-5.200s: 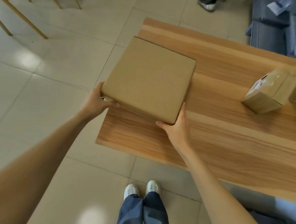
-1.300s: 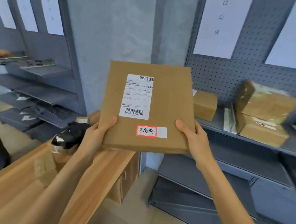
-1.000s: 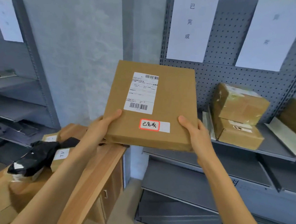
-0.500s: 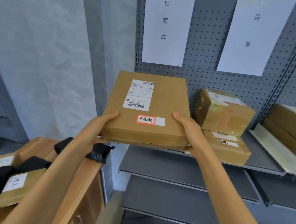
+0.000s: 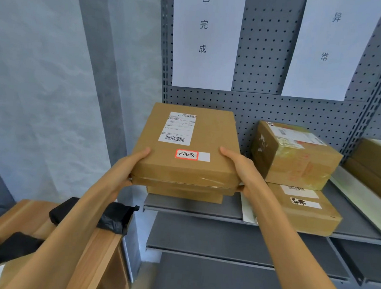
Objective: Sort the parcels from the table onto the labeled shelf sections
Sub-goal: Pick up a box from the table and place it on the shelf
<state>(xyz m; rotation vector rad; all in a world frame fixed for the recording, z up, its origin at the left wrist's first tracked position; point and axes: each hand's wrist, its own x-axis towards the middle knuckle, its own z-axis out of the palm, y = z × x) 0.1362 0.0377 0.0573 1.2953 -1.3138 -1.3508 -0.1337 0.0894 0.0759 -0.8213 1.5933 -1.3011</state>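
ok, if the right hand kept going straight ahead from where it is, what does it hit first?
Likely the pegboard back panel of the shelf. The right hand grips the flat parcel, passing left of the taped box; depth there is unclear.

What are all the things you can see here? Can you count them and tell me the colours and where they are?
flat box: 1, brown with a white label and a red-edged tag, held over the left end of the shelf
box under it: 1, brown, on the shelf
stacked boxes: 2, brown and taped, on the shelf to the right
far boxes: at least 2, brown, at the right edge
signs: 2, white with dark writing, on the pegboard
shelf: 1 unit, grey, several levels
table: 1, wooden, lower left
black bags: at least 2, on the table
left hand: 1, grips the flat box's left side
right hand: 1, grips its right side
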